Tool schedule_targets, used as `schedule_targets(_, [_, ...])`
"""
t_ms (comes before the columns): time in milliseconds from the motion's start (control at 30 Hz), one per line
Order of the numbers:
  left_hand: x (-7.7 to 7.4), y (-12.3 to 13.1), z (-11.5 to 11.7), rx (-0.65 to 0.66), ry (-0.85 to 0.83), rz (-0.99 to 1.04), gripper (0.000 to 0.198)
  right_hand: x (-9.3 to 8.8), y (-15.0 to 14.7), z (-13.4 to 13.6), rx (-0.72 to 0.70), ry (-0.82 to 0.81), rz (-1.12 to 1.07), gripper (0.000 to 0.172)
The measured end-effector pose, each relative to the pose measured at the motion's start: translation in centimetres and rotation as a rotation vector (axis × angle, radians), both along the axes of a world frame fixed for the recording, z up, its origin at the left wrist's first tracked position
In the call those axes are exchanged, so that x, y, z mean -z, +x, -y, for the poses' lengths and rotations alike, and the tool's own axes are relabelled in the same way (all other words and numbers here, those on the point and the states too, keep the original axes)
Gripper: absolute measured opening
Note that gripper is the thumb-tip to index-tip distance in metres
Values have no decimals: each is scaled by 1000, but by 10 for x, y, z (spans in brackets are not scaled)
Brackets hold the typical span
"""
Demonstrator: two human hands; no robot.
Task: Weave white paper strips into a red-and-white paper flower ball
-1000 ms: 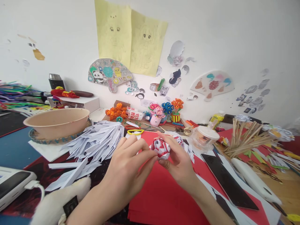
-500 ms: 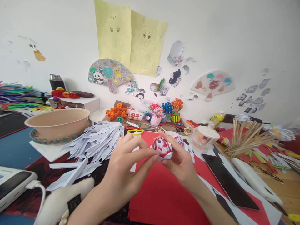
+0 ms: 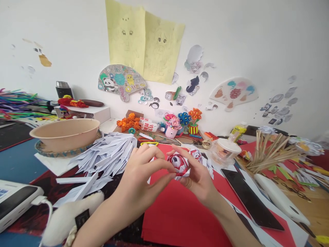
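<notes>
A round red-and-white folded paper flower [image 3: 180, 164] is held up between my two hands, above a stack of red paper [image 3: 177, 212]. My right hand [image 3: 199, 175] cups it from the right, index finger over the back and thumb below. At its left side, the thumb and index finger of my left hand [image 3: 144, 171] pinch its edge. Its dark hollow centre faces me, tilted left. Behind my right hand, more red-and-white folded paper [image 3: 196, 154] shows in part. To the left of my left hand lies a heap of folded white paper strips [image 3: 108, 152].
A beige basin [image 3: 64, 135] stands at the left on a woven mat. A black phone [image 3: 252, 199] and a lidded cup [image 3: 227, 151] are at the right, near a bundle of wooden sticks [image 3: 271, 151]. Yellow-handled scissors [image 3: 150, 142] lie behind my hands. A white device [image 3: 17, 202] with a cable sits front left.
The paper flower has turned a little in my fingers, so its dark centre shows more. My left fingers have shifted slightly along its edge. The whole view has moved slightly.
</notes>
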State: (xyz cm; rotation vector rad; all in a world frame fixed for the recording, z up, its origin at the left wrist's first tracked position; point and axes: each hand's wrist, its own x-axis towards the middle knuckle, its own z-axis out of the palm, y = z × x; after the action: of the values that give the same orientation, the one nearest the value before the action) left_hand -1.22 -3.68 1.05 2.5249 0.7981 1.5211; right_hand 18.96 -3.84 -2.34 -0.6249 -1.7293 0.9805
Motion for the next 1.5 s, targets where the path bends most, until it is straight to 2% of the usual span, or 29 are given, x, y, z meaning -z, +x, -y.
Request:
schedule_targets(200, [-3,-3,-2,-66,100,-131,12,2,1,-1,35,2,71,61])
schedule_targets(433, [-2,-3,-3,-44,189,-227,17,-1,1,-1,-3,-18,81,58])
schedule_targets(633, [-4,-2,-2,-121,291,-360,23,-2,0,0,-46,-44,57,56])
schedule_targets(800, [0,1,-3,-187,369,-375,22,-1,0,-2,-56,-62,39,57])
schedule_targets(967, [0,2,-3,-172,350,-365,26,1,1,-5,-72,-60,24,58])
schedule_targets(1200, [1,-1,-3,-108,150,-262,20,-1,1,-4,-61,-54,26,57])
schedule_targets(1500, [-2,1,0,-99,279,-340,26,-1,0,-2,-111,-101,-8,57])
